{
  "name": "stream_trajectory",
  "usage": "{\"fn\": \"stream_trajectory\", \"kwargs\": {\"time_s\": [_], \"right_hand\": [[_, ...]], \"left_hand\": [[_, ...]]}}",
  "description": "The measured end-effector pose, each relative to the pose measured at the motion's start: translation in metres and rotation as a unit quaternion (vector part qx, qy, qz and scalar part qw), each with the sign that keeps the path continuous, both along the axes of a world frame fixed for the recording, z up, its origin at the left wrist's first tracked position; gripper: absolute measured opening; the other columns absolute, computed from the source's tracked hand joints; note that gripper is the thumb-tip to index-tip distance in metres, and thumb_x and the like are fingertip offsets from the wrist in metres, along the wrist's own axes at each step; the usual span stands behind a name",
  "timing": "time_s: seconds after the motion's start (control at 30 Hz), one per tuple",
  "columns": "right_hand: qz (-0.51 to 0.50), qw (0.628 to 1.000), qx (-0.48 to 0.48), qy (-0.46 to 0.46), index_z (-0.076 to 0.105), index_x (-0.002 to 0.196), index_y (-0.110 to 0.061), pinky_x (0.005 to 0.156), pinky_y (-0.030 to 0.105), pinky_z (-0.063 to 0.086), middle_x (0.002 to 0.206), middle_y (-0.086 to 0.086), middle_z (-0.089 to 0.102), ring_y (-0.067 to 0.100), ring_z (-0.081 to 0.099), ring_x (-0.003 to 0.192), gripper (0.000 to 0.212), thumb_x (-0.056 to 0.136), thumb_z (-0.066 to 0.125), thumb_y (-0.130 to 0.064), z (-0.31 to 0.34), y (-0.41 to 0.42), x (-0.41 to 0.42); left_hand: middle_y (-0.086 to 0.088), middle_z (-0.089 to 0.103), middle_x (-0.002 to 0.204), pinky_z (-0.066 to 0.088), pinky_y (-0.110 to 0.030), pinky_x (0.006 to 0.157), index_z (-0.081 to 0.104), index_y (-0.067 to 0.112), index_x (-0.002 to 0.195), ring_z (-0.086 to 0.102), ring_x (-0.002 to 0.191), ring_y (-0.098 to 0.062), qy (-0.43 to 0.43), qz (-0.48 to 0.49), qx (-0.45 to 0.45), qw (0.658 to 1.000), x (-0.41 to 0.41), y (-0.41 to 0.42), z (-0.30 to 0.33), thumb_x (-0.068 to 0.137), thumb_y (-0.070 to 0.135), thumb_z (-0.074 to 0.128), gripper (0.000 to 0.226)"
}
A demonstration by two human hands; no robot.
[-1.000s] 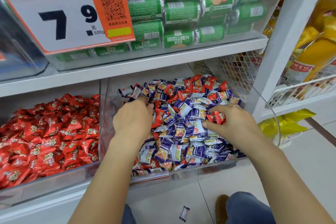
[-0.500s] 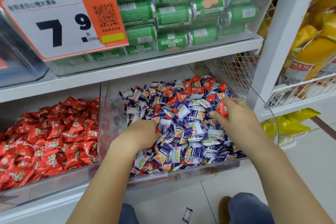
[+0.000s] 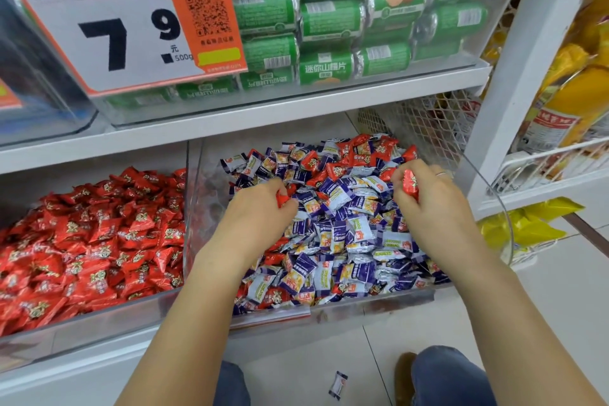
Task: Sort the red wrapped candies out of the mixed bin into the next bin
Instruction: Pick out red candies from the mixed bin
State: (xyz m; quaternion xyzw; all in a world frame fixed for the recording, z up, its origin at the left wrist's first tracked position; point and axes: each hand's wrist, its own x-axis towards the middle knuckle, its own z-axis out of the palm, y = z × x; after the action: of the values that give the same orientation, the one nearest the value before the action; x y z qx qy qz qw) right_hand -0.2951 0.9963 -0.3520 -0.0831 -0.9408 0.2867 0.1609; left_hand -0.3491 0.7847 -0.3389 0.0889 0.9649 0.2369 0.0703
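Red candies (image 3: 411,185) fill the right hand (image 3: 428,204); the left hand (image 3: 260,208) pinches another above the mixed bin (image 3: 372,301).

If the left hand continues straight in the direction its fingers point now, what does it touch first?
Probably the purple wrapped candies just beyond the left hand, which holds a red candy in the mixed bin; depth is uncertain.

Two bins (image 3: 194,224), two hands (image 3: 260,211), one price sign (image 3: 125,23).
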Motion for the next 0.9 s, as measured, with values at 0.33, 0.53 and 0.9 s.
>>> {"fn": "stream_trajectory", "kwargs": {"time_s": [0.33,0.53,0.9], "right_hand": [[-0.062,0.996,-0.031,-0.046,0.039,0.058,-0.014,0.053,0.033,0.031,0.053,0.003,0.047,0.024,0.049,0.057,0.055,0.093,0.039,-0.057,0.007,-0.008,-0.025],[0.039,0.993,0.081,-0.076,0.064,0.113,-0.013,0.068,0.032,0.045,0.101,0.017,0.065,0.033,0.061,0.087,0.027,0.093,0.045,-0.016,0.012,-0.007,-0.094],[0.148,0.949,0.242,-0.141,0.047,0.134,-0.020,0.078,0.034,0.048,0.117,0.016,0.055,0.035,0.058,0.098,0.039,0.095,0.044,-0.015,-0.002,-0.004,-0.096]], "left_hand": [[-0.007,0.057,0.079,0.036,-0.029,0.057,0.050,0.009,0.112,0.056,0.073,-0.027,0.059,0.043,0.051,0.996,-0.025,0.030,-0.007,0.092,0.015,0.045,0.022],[-0.003,0.054,0.090,0.036,-0.023,0.040,0.007,0.013,0.150,0.051,0.059,-0.017,-0.073,-0.030,0.080,0.994,-0.055,0.053,-0.014,0.093,0.009,0.045,0.068],[-0.016,0.058,0.112,0.039,-0.031,0.068,0.037,0.009,0.129,0.057,0.098,-0.031,-0.040,-0.047,0.089,0.994,-0.056,0.069,-0.032,0.095,0.031,0.053,0.045]]}}
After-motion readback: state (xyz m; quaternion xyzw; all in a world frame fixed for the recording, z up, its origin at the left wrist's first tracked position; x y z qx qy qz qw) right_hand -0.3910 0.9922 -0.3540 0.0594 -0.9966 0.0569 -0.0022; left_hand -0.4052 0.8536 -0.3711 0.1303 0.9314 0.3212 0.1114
